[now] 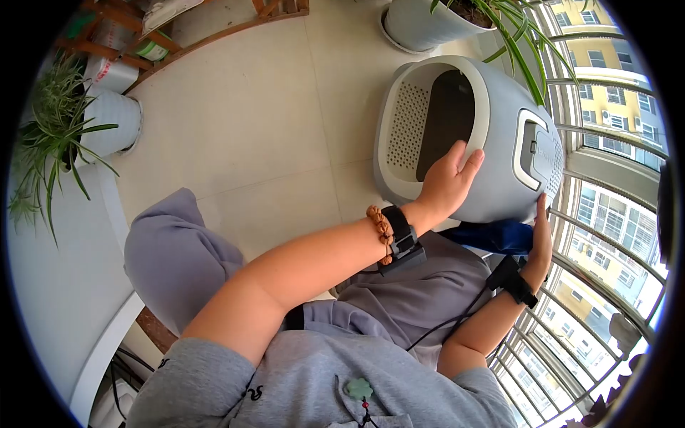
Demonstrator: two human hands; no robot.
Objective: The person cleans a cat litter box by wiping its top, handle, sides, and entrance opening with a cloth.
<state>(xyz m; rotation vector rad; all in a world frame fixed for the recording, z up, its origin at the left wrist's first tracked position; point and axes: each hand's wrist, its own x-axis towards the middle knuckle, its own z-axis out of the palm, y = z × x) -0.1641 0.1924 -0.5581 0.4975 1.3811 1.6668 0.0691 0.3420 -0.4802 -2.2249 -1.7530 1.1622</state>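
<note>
A grey cat litter box (499,93) with a pale-rimmed front opening sits by the window bars, its opening turned toward the left. My left hand (448,182) is closed on the lower rim of that opening, with the thumb outside and the other fingers partly hidden. Against the near right side of the box, my right hand (542,239) lies with its fingers straight, seen edge-on. A pale-framed handle or latch (530,150) is on the box near that hand. Something dark blue and shiny (492,237) shows under the box, between it and my knee; its kind is unclear.
Barred windows (606,164) run along the right. A potted spider plant (428,25) stands behind the box, and another potted plant (114,121) is at the left. A wooden shelf (214,39) is at upper left, over pale floor tiles (242,114). Black straps circle both wrists.
</note>
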